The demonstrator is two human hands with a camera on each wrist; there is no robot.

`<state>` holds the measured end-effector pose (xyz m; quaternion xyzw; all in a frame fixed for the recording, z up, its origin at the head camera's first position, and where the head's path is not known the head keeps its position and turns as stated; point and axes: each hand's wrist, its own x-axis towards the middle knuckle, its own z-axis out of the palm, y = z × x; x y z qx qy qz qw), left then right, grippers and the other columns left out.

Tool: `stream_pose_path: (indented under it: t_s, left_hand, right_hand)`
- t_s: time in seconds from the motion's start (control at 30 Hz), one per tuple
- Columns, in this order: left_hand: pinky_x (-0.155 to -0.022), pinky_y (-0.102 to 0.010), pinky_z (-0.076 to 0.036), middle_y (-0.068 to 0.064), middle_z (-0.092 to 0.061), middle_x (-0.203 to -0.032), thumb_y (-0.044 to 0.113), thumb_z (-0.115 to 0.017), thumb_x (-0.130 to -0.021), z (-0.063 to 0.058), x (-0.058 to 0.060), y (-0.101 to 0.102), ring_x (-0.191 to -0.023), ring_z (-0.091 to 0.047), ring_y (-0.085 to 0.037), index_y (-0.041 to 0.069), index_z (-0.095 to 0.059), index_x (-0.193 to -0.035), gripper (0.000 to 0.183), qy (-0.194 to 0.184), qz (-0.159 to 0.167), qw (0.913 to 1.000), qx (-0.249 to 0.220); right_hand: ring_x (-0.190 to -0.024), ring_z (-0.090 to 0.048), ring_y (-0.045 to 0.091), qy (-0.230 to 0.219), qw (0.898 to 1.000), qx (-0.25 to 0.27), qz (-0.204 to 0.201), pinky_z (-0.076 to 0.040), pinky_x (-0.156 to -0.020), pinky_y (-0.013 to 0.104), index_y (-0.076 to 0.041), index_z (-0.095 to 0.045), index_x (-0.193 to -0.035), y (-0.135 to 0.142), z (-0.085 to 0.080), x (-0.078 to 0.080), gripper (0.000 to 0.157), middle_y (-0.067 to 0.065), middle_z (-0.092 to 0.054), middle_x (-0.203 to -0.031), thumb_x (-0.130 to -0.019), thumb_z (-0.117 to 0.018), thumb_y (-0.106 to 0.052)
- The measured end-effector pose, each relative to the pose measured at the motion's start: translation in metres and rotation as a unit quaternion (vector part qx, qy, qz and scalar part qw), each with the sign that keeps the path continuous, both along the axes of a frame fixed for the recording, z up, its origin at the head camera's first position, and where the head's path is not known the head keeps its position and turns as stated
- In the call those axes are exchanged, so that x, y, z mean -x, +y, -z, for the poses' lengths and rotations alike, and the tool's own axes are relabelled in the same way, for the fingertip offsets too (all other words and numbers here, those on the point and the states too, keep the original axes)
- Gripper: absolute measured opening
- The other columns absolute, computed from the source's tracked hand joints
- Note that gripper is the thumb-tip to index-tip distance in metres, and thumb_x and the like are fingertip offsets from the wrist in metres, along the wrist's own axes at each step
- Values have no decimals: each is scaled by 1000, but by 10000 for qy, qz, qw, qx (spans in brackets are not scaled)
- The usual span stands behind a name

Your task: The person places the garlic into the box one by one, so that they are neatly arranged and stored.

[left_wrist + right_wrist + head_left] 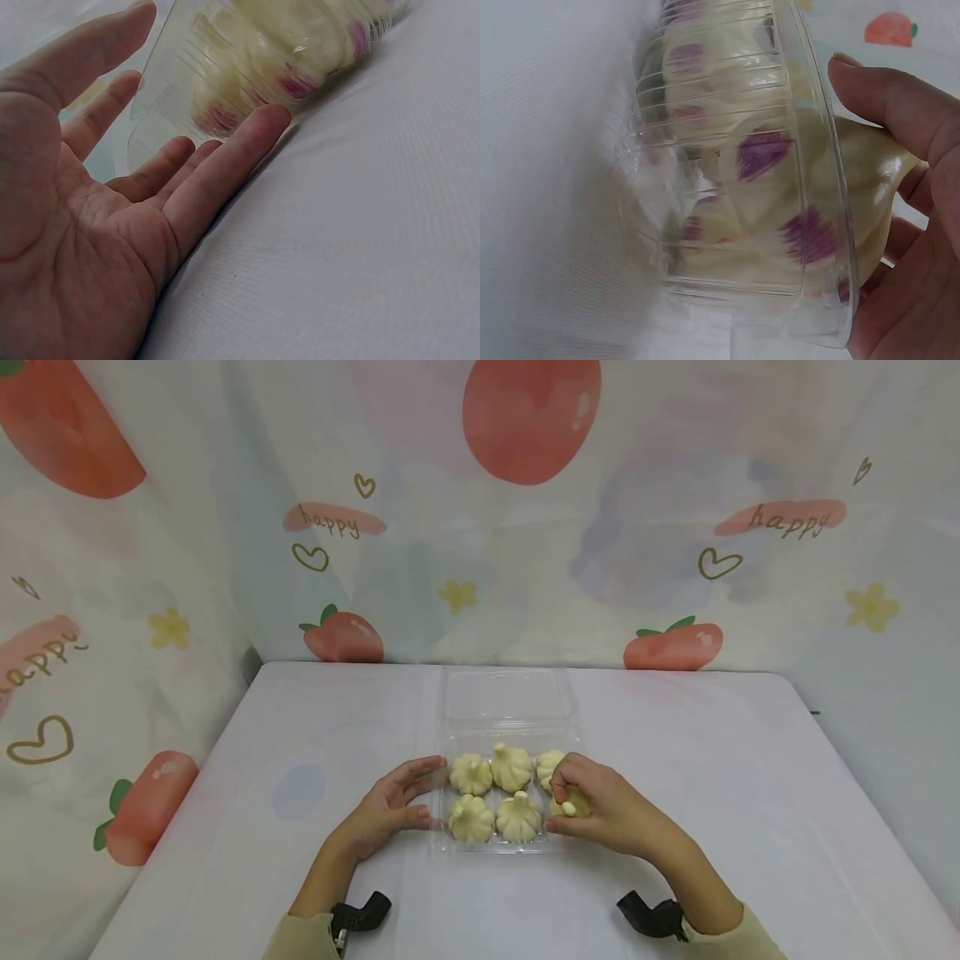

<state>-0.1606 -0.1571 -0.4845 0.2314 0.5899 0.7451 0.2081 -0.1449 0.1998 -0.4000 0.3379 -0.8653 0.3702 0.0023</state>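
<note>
A clear plastic container (495, 849) holds several pale garlic bulbs (517, 817) in two rows. At its front right corner my right hand (622, 810) grips a garlic bulb (866, 172), thumb and fingers around its upper part. The lower part of that bulb, with purple patches, shows through the container's wall in the right wrist view. My left hand (386, 802) is at the container's left side, fingers spread and loosely extended. In the left wrist view one fingertip (266, 124) lies against or very near the wall; contact is hard to tell.
The container's clear lid (510, 695) lies folded back toward the rear of the table. A white cloth covers the table (675, 727). Behind and to the left hangs a printed curtain (525, 543). Black wrist mounts (651, 917) sit at both sleeves.
</note>
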Motion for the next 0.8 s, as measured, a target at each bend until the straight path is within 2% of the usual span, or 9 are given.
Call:
stream_pose_path:
  t_s: [0.17, 0.4, 0.6, 0.7, 0.8]
  left_hand:
    - [-92, -47, -55, -21, -19, -163, -7, -62, -93, -1, -1, 0, -147, -28, -36, 7, -33, -154, 69, -68, 12, 10000, 9]
    - [-94, -37, -55, -22, -20, -162, -2, -70, -90, -3, -3, 4, -146, -27, -41, 2, -31, -154, 75, 121, -109, 9995, 276]
    - [-90, -30, -55, -13, -27, -161, 8, -79, -85, 0, -3, 7, -145, -32, -36, 12, -31, -156, 86, 326, -249, 9962, 771]
    - [-89, -33, -56, -10, -29, -160, 6, -77, -87, 1, -2, 7, -145, -32, -35, 17, -30, -158, 86, 343, -247, 9955, 850]
    - [-90, -36, -56, -11, -29, -160, 2, -74, -89, 1, -2, 8, -145, -31, -36, 17, -29, -158, 84, 331, -255, 9957, 822]
  right_hand:
    - [-77, -51, 8, -22, 10000, 94, -6, -42, -64, 23, -26, -48, -85, 0, 1, 0, 42, -15, -50, -86, -76, -88, -16]
    - [-77, -51, 7, 193, 9992, 293, -170, -44, -64, 28, -22, -49, -84, 0, 4, 1, 41, -12, -50, -83, -76, -87, -11]
    - [-74, -54, 13, 264, 9983, 453, -242, -45, -63, 27, -19, -52, -83, 1, 11, 4, 35, -9, -54, -81, -78, -85, -10]
    - [-78, -57, 11, 276, 9977, 583, -229, -52, -71, 26, -19, -53, -84, 3, 14, 8, 32, -9, -56, -82, -80, -84, -11]
    - [-85, -64, 10, -12, 9954, 932, -242, -57, -80, 30, -20, -57, -89, 6, 16, 12, 25, -8, -61, -87, -85, -80, -11]
